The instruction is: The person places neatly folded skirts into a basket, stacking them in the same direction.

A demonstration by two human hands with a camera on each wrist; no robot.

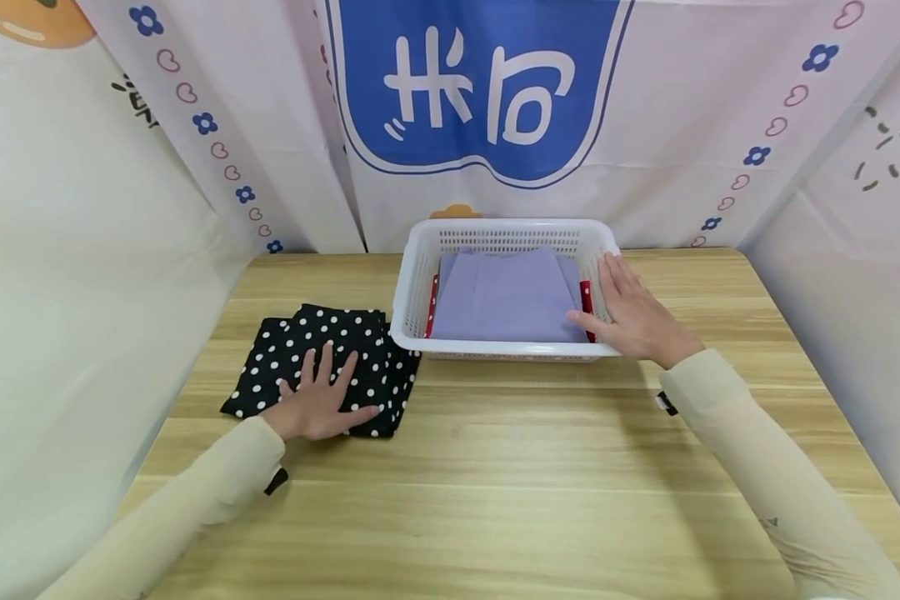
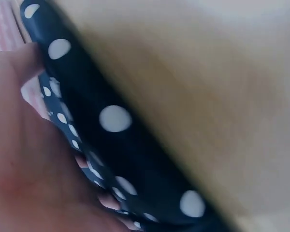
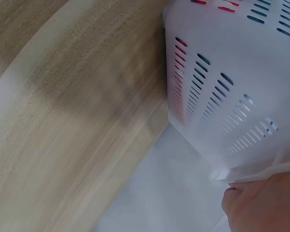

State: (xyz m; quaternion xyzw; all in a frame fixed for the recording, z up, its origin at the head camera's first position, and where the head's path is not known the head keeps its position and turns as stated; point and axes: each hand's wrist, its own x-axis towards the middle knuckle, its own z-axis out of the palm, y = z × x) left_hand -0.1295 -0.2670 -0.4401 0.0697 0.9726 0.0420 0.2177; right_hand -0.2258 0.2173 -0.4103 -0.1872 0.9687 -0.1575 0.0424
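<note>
My left hand (image 1: 317, 407) lies with fingers spread on a folded black cloth with white polka dots (image 1: 270, 358), on the left of the table. In the left wrist view, the folded edge of this dotted cloth (image 2: 87, 87) runs beside the thumb and palm. My right hand (image 1: 637, 321) rests on the right rim of a white plastic basket (image 1: 510, 348), fingers extended along the rim and thumb reaching over the inside. Folded lavender cloth (image 1: 506, 296) fills the basket, with red dotted fabric (image 1: 587, 304) showing at its sides.
The basket stands near the back edge of a wood-grain table (image 1: 495, 483). Behind it hangs a white curtain with a blue printed panel (image 1: 480, 83). White fabric walls (image 1: 60, 292) flank the table on both sides.
</note>
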